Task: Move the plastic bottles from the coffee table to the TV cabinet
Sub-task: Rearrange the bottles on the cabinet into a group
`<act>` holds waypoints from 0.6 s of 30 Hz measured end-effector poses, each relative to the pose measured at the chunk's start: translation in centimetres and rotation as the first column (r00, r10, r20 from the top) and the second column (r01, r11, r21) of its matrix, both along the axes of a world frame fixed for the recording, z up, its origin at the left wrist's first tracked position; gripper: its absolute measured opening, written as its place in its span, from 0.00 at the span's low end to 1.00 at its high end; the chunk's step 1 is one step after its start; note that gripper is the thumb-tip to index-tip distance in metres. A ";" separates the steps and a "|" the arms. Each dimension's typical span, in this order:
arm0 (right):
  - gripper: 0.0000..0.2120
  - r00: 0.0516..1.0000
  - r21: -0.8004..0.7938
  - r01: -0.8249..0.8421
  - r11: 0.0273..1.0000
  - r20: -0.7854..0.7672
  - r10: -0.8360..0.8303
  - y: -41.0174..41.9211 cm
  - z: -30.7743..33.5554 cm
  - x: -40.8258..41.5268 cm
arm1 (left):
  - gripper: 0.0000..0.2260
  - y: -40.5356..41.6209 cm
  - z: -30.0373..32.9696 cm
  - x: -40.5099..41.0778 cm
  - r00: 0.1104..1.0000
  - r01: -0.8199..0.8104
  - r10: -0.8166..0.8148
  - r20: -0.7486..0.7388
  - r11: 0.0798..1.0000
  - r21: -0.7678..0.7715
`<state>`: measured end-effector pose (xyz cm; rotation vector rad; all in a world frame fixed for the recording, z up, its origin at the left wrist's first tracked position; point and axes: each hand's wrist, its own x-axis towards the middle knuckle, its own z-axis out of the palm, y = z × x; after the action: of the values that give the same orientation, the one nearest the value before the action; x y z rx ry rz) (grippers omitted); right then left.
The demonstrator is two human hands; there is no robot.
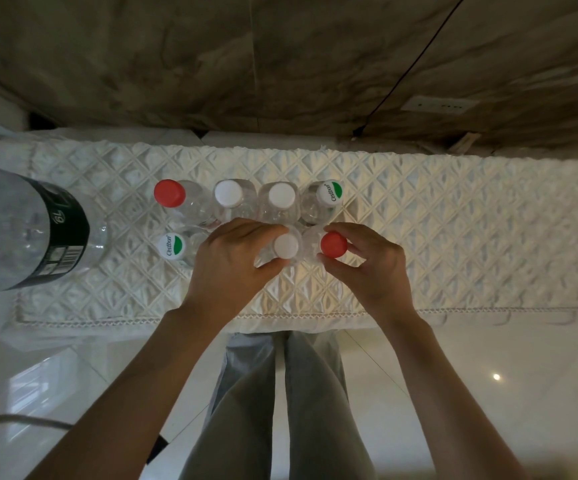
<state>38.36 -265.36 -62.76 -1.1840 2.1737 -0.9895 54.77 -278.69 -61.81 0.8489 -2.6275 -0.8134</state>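
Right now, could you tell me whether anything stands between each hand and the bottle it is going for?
Nothing visible does. The left hand already grips the white-capped bottle in the near row, and the right hand pinches the red-capped bottle beside it. The other bottles stand behind or to the left.

A: How do the bottles stand on the surface [453, 216]?

B: In two rows. The far row [249, 197] has four bottles side by side, and the near row [253, 245] has three.

A: And the large bottle [28, 230]?

B: It is at the left of both rows, apart from them.
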 end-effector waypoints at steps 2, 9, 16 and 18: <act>0.17 1.000 -0.005 0.013 1.000 0.020 -0.013 0.1 0.0 0.0 | 0.14 0.1 -0.1 0.0 1.000 -0.012 0.012 -0.020 1.000 -0.010; 0.18 0.997 -0.009 0.013 1.000 0.070 -0.012 0.1 0.3 -0.2 | 0.13 0.2 0.0 0.1 1.000 -0.015 0.015 -0.021 1.000 -0.019; 0.18 0.998 0.010 -0.003 1.000 0.061 0.003 0.0 0.3 -0.2 | 0.16 -0.1 0.0 0.2 1.000 0.017 -0.017 0.013 1.000 0.005; 0.19 0.998 0.020 0.002 1.000 0.057 -0.003 0.0 0.4 -0.1 | 0.16 -0.1 0.0 0.1 1.000 0.020 -0.020 0.007 1.000 0.001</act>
<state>38.22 -265.39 -62.35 -1.1304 2.1367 -0.9882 54.92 -278.75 -61.76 0.8287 -2.6454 -0.8180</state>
